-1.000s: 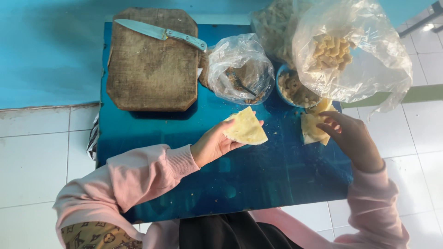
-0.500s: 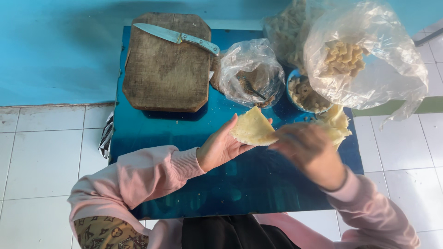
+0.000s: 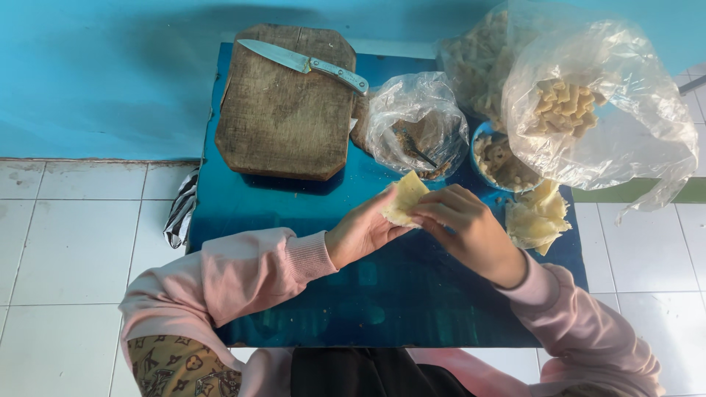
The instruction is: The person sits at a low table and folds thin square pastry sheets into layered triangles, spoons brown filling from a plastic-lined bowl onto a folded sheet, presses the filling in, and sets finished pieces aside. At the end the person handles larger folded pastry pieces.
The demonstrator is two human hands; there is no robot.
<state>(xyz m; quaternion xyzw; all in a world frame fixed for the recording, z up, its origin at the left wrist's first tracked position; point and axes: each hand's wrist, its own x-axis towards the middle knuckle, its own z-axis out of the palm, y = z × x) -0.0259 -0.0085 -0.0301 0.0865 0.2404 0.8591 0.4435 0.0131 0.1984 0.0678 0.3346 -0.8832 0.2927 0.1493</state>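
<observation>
Over a small blue table (image 3: 294,294) my left hand (image 3: 360,234) holds a pale yellow dough wrapper (image 3: 402,197). My right hand (image 3: 467,228) has come across and pinches the same wrapper with its fingertips. A stack of more yellow wrappers (image 3: 537,217) lies on the table just right of my right hand. Whether the wrapper holds any filling is hidden by my fingers.
A worn wooden cutting board (image 3: 287,103) with a knife (image 3: 305,64) lies at the table's far left. A clear bag with dark filling and a spoon (image 3: 415,129), a blue bowl (image 3: 500,162) and big plastic bags of shaped pieces (image 3: 588,110) crowd the far right. White floor tiles surround the table.
My right hand left the wrapper stack at the right and moved left to join my left hand on the wrapper. The view shifted slightly.
</observation>
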